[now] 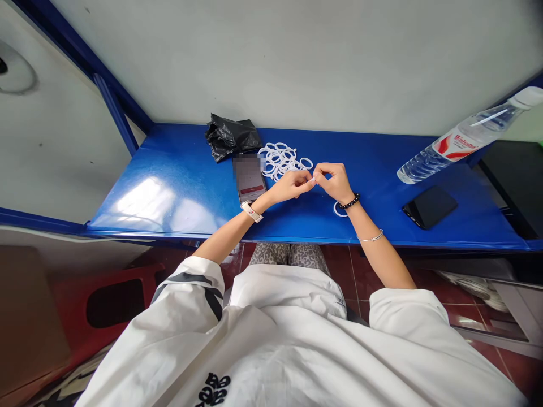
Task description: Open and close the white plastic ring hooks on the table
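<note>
My left hand [290, 187] and my right hand [335, 180] meet above the blue table, fingertips almost touching. Both are closed in a pinch on a small white piece [313, 180]; most of it is covered by the fingers, so its kind cannot be told. Just beyond my left hand lies a loose pile of white plastic rings [280, 158], some with small knobs or eyelets. One separate white ring [336, 210] rests on the table under my right wrist, partly hidden by it.
A phone [251, 178] with a lit screen lies left of the pile, below a crumpled black plastic bag [233, 135]. To the right are a water bottle [456, 141] and a black phone [430, 206]. The blue table [305, 223] ends close to my body; a wall stands behind it.
</note>
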`<move>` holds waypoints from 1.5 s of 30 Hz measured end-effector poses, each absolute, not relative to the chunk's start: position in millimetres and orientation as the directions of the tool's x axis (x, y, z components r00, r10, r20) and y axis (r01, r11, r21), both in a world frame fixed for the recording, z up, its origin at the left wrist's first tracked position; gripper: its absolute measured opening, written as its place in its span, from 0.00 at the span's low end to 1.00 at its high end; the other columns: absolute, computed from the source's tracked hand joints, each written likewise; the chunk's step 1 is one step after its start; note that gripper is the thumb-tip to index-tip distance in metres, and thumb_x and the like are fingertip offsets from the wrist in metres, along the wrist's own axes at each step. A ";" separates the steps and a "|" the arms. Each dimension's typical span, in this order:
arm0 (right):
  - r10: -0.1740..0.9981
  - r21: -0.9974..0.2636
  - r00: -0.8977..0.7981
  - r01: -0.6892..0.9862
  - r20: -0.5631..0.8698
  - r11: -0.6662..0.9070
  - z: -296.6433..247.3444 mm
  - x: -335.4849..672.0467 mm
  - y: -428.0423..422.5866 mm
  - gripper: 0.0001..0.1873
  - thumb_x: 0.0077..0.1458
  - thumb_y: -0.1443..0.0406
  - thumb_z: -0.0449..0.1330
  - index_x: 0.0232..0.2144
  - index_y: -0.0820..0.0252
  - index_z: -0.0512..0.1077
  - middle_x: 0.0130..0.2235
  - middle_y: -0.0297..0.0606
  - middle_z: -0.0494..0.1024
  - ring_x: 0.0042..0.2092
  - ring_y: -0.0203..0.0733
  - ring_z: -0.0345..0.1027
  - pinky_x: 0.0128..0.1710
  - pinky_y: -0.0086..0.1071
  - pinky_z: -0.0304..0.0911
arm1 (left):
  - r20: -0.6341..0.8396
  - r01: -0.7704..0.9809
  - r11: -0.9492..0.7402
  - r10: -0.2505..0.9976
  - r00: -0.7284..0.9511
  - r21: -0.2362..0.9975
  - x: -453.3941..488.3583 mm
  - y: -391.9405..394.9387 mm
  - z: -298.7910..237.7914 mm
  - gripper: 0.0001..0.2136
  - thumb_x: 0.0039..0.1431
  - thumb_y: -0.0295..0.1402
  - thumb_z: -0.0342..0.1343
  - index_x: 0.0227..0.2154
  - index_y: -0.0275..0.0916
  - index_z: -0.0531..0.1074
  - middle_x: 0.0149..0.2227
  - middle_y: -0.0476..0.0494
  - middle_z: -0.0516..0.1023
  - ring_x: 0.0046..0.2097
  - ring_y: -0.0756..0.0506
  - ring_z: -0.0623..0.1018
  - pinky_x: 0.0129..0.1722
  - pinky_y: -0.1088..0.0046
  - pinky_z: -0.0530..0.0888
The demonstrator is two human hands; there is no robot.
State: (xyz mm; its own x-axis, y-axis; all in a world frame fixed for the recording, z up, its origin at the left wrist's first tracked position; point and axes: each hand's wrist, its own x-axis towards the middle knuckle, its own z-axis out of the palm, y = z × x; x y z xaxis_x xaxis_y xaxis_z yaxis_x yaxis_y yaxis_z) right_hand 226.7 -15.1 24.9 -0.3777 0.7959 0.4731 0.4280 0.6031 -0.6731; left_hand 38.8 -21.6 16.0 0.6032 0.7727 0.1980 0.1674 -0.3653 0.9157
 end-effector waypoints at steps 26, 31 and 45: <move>0.807 -0.687 -0.382 0.429 0.450 0.587 21.2 227.9 -12.9 0.12 0.60 0.54 0.57 0.30 0.53 0.66 0.24 0.31 0.71 0.26 0.40 0.66 0.30 0.34 0.62 | 0.279 0.150 -0.377 0.853 0.441 0.914 33.0 -15.8 12.5 0.24 0.56 0.56 0.66 0.39 0.42 0.66 0.20 0.59 0.62 0.22 0.52 0.66 0.25 0.74 0.62; 0.814 -0.672 -0.381 0.463 0.439 0.579 18.7 227.3 -12.3 0.05 0.57 0.60 0.56 0.31 0.54 0.67 0.25 0.32 0.73 0.26 0.42 0.68 0.31 0.35 0.64 | 0.271 0.151 -0.374 0.846 0.459 0.915 33.3 -15.7 11.2 0.23 0.59 0.55 0.65 0.41 0.42 0.66 0.20 0.57 0.65 0.22 0.51 0.68 0.26 0.73 0.63; 0.829 -0.665 -0.363 0.496 0.424 0.558 14.0 228.5 -10.3 0.07 0.61 0.59 0.55 0.34 0.54 0.69 0.26 0.32 0.74 0.27 0.41 0.69 0.31 0.34 0.64 | 0.248 0.147 -0.350 0.850 0.464 0.925 34.5 -16.0 11.3 0.24 0.59 0.54 0.66 0.42 0.42 0.64 0.20 0.58 0.66 0.20 0.51 0.67 0.24 0.74 0.64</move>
